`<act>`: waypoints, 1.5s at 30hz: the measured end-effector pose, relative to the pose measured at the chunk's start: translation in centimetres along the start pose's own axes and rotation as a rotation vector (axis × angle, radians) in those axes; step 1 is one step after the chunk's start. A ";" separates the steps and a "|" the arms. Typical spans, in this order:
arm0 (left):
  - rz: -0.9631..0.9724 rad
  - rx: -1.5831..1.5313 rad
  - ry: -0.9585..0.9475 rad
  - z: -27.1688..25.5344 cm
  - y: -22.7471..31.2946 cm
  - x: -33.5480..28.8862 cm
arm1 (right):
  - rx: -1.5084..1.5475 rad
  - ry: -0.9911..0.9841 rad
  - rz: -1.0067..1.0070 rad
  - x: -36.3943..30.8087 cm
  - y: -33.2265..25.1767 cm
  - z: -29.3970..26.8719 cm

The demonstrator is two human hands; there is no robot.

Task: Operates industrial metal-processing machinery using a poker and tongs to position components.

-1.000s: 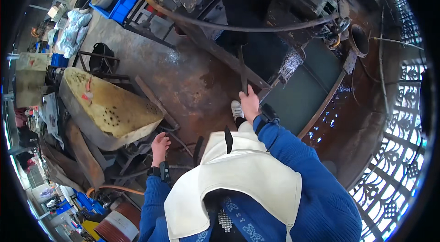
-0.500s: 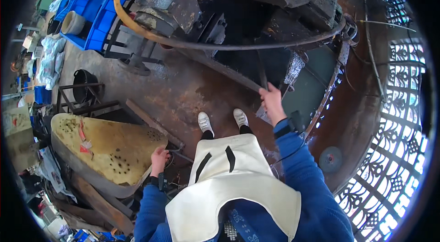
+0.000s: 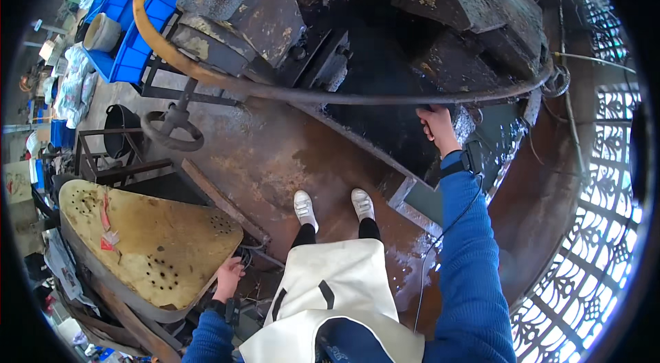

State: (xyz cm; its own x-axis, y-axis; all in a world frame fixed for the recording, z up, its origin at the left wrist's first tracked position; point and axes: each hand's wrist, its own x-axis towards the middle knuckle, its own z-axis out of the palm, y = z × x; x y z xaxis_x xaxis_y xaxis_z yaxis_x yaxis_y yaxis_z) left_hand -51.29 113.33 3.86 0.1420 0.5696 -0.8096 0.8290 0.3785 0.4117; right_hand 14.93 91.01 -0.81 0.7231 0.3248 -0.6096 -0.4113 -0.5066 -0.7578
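the right hand (image 3: 437,126) is stretched forward with the arm in a blue sleeve, and its fingers are curled around a dark handle (image 3: 427,110) on the big, greasy black machine (image 3: 385,53). the handle sits at the machine's lower right edge, just below the long hose (image 3: 289,93) that sweeps across the front. how tight the grip is cannot be told, because the fingers are seen from behind.

the left hand (image 3: 227,276) hangs low beside the body, fingers loosely bent and partly open, touching the near corner of a yellow perforated metal plate (image 3: 148,246) that lies at the person's left. it holds nothing that shows.

two white shoes (image 3: 333,206) stand on the rusty, wet floor (image 3: 275,157) between the hands, under a white apron (image 3: 337,287). a round handwheel (image 3: 172,130) sits on a frame to the left, and blue crates (image 3: 134,26) lie beyond it.
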 end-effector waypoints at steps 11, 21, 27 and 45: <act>-0.011 0.065 -0.025 5.5 0.6 -1.3 | -0.898 0.554 -0.695 0.9 2.2 0.1; 0.009 0.077 -0.044 6.1 2.0 -0.2 | -0.166 0.108 -0.020 -18.3 5.4 -9.7; 0.038 0.119 -0.075 7.7 2.8 0.6 | -0.130 0.051 0.002 -20.2 6.0 -9.9; 0.067 0.155 -0.056 9.2 5.3 -1.1 | 0.154 -0.195 -0.064 4.4 2.3 1.6</act>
State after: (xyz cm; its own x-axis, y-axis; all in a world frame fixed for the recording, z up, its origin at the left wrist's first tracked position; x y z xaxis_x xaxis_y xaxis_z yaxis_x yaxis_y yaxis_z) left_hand -42.04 108.00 3.11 0.2262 0.5465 -0.8064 0.8894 0.2218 0.3998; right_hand 16.31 92.58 -5.63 0.6360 0.5080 -0.5810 -0.4582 -0.3572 -0.8139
